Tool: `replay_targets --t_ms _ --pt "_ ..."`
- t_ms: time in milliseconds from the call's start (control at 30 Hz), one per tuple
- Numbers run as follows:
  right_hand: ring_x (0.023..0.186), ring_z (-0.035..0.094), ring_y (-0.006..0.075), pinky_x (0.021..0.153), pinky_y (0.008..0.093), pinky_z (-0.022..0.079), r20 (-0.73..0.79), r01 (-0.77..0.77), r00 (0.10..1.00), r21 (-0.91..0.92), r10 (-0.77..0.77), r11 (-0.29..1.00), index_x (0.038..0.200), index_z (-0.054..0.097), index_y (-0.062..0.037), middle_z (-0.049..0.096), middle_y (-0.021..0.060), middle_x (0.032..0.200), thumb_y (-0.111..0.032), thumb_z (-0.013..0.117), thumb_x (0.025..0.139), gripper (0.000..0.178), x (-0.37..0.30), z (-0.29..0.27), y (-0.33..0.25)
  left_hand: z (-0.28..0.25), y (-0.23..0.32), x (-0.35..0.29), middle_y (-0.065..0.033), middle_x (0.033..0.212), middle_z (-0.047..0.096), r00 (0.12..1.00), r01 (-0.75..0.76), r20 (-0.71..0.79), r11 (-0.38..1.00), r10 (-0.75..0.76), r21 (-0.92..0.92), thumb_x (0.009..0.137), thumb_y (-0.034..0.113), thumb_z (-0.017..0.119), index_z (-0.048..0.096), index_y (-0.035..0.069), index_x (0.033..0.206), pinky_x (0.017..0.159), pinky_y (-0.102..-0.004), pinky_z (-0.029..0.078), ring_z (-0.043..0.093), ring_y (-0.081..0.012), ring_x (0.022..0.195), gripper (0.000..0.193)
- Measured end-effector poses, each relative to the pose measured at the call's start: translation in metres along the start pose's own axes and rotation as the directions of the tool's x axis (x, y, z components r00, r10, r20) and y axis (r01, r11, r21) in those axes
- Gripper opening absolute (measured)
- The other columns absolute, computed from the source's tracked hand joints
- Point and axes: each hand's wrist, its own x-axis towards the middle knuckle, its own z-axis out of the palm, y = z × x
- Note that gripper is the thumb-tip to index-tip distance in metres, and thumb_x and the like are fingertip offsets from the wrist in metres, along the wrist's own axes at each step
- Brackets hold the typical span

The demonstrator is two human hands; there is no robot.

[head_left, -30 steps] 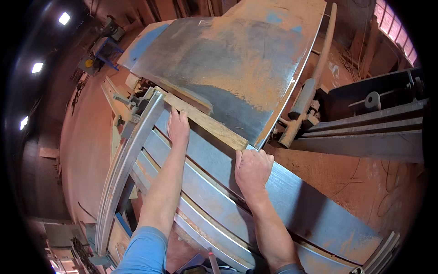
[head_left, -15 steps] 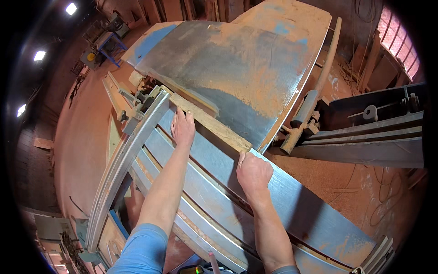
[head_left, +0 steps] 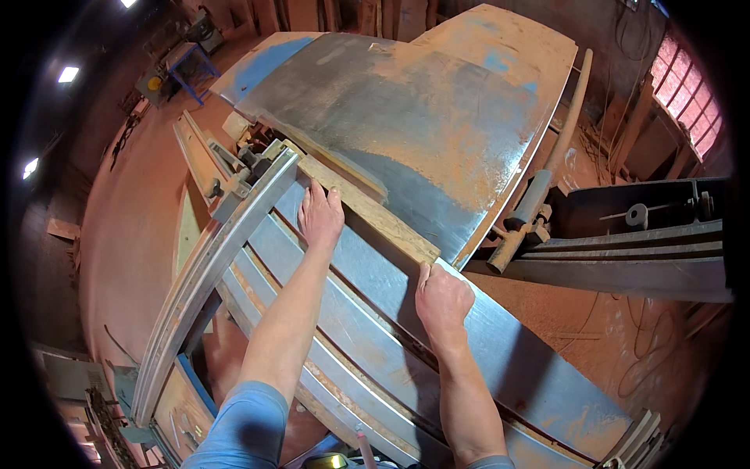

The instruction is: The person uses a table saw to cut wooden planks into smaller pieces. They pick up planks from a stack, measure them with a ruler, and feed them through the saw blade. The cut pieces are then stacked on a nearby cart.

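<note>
A rough length of timber [head_left: 375, 211] lies aslant on the grey metal sliding table [head_left: 539, 356], alongside the larger dusty machine bed. At its near side, toward the far-left end, my left hand [head_left: 321, 219] has its fingertips and thumb pressed against the wood. My right hand [head_left: 444, 303] is closed in a fist at the near-right end, its thumb against the timber's corner; the fingers' undersides are hidden. A metal fence rail [head_left: 226, 258] crosses the table left of my left hand, and the timber's far end sits close to it.
Beyond the timber spreads the wide machine bed [head_left: 391, 117], coated with orange sawdust. A pipe-like bar [head_left: 539, 195] runs along its right side, near a dark beam [head_left: 625, 270]. A clamp-like stop [head_left: 238, 176] sits on the rail. Sawdust covers the floor.
The whole view has shifted slightly. Both hands keep their places on the timber, and the timber shows no clear movement against the table or rail.
</note>
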Motion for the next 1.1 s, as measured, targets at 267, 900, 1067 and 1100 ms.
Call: replay_targets --t_ms 267,900,1067,1100 --pt "0.052 0.064 0.0354 0.053 0.0464 0.049 -0.004 0.000 1.000 0.011 0.000 1.000 0.068 0.067 -0.0064 0.064 0.0175 0.060 -0.033 0.063 0.095 0.038 0.001 -0.002 -0.004 -0.004 -0.001 -0.001 -0.0203 0.157 0.038 1.000 -0.016 -0.002 1.000 0.016 0.007 0.103 0.045 0.038 0.029 0.000 0.155 0.122 -0.0457 0.019 0.031 -0.0298 0.149 0.070" --pt "0.053 0.064 0.0347 0.060 0.0457 0.050 -0.007 -0.034 0.999 0.096 0.035 0.995 0.069 0.066 -0.0084 0.064 0.0152 0.058 -0.033 0.060 0.097 0.038 -0.002 0.011 0.001 0.019 -0.026 0.016 -0.0240 0.153 0.042 0.998 -0.053 -0.042 0.999 0.053 0.002 0.104 0.043 0.036 0.033 0.000 0.154 0.119 -0.0438 0.025 0.035 -0.0357 0.145 0.066" --pt "0.054 0.064 0.0377 0.056 0.0469 0.051 -0.013 -0.013 1.000 0.031 0.014 0.999 0.069 0.067 -0.0070 0.065 0.0167 0.061 -0.034 0.057 0.098 0.041 -0.001 0.011 0.000 0.007 -0.010 0.009 -0.0217 0.154 0.043 1.000 0.006 -0.001 1.000 -0.006 -0.019 0.104 0.045 0.037 0.033 0.000 0.154 0.120 -0.0447 0.024 0.036 -0.0337 0.145 0.067" --pt "0.055 0.064 0.0380 0.056 0.0467 0.050 -0.008 -0.021 1.000 0.007 0.021 1.000 0.069 0.067 -0.0066 0.065 0.0173 0.062 -0.033 0.057 0.098 0.041 -0.001 0.012 0.000 0.007 -0.005 0.008 -0.0205 0.154 0.042 0.999 0.037 0.005 0.999 -0.037 -0.028 0.104 0.045 0.038 0.032 0.000 0.154 0.120 -0.0447 0.024 0.035 -0.0325 0.146 0.067"
